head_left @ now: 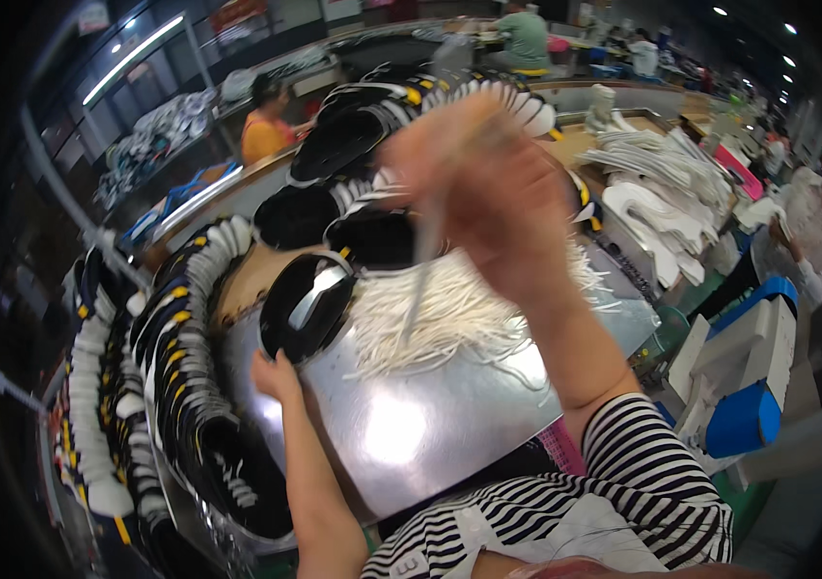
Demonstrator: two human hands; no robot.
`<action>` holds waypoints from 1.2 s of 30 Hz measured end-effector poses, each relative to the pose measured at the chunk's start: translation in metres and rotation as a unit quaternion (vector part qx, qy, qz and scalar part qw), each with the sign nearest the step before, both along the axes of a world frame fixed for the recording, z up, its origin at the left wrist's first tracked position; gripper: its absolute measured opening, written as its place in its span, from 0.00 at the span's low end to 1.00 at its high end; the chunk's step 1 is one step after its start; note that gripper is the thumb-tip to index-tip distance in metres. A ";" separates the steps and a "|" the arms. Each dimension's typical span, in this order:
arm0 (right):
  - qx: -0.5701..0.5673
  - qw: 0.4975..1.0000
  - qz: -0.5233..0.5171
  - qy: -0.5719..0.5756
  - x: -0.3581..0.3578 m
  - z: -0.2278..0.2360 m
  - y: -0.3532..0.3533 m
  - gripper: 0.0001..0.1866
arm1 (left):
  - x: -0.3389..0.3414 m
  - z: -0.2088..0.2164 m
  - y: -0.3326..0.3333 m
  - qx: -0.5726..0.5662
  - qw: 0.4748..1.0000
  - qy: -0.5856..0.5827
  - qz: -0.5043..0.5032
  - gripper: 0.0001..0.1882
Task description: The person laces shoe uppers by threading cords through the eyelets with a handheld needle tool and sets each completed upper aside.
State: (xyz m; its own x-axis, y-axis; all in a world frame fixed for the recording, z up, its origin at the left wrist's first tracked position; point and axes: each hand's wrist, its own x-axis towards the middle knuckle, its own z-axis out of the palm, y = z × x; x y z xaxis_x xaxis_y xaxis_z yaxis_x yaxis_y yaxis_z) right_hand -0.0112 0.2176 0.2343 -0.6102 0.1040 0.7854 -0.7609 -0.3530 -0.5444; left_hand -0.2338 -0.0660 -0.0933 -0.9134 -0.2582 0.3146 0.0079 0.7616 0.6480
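My left hand (277, 374) is closed on the near edge of a black shoe upper (280, 311), which lies at the left of the metal tabletop (372, 425). A pale strip shows inside the upper. High over the table, my right hand (498, 193) is smeared by motion. A white shoelace (418, 294) hangs down from it, so the hand appears closed on the lace, though its fingers are blurred. Below it spreads a loose heap of white shoelaces (449, 314). More black shoe uppers (367, 239) lie just beyond the heap.
Long nested rows of shoe uppers (184, 338) with white and yellow parts curve along the left. Stacks of white cut pieces (667, 198) stand at the right, behind a blue-and-white machine part (744, 376). A person in orange (266, 125) is at the far left; another person (811, 222) is at the right.
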 end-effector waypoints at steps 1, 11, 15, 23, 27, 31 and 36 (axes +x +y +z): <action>-0.048 0.998 0.031 0.008 0.016 0.008 0.011 0.09 | 0.000 -0.010 -0.016 0.062 0.997 0.041 -0.027 0.20; -0.238 0.916 -0.131 -0.294 0.161 -0.110 0.046 0.12 | 0.259 0.120 0.076 -0.016 0.885 0.261 -0.386 0.18; -0.127 0.863 0.047 -0.486 0.145 -0.222 -0.013 0.05 | 0.288 0.045 0.101 -0.041 0.906 0.092 -0.410 0.21; 0.007 0.849 -0.008 -0.529 0.102 -0.224 -0.067 0.05 | 0.254 0.131 -0.009 -0.252 0.905 0.090 -0.331 0.10; 0.093 0.837 -0.072 -0.535 0.057 -0.271 -0.096 0.07 | 0.201 0.109 -0.018 -0.319 0.829 -0.136 -0.438 0.14; 0.110 0.853 -0.104 -0.500 0.039 -0.270 -0.102 0.09 | 0.168 0.111 -0.014 0.078 0.753 -0.528 -0.385 0.29; 0.049 0.857 -0.140 -0.494 0.032 -0.265 -0.094 0.06 | 0.174 0.113 0.009 0.375 0.628 -0.549 -0.406 0.43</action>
State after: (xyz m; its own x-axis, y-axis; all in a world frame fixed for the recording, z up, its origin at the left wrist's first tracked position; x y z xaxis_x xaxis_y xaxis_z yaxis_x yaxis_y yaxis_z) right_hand 0.0211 0.1232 -0.0309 -0.9442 0.3179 -0.0866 0.0407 -0.1483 -0.9881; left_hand -0.0600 -0.0567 0.0200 -0.4008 0.7318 -0.5512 -0.5679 0.2736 0.7763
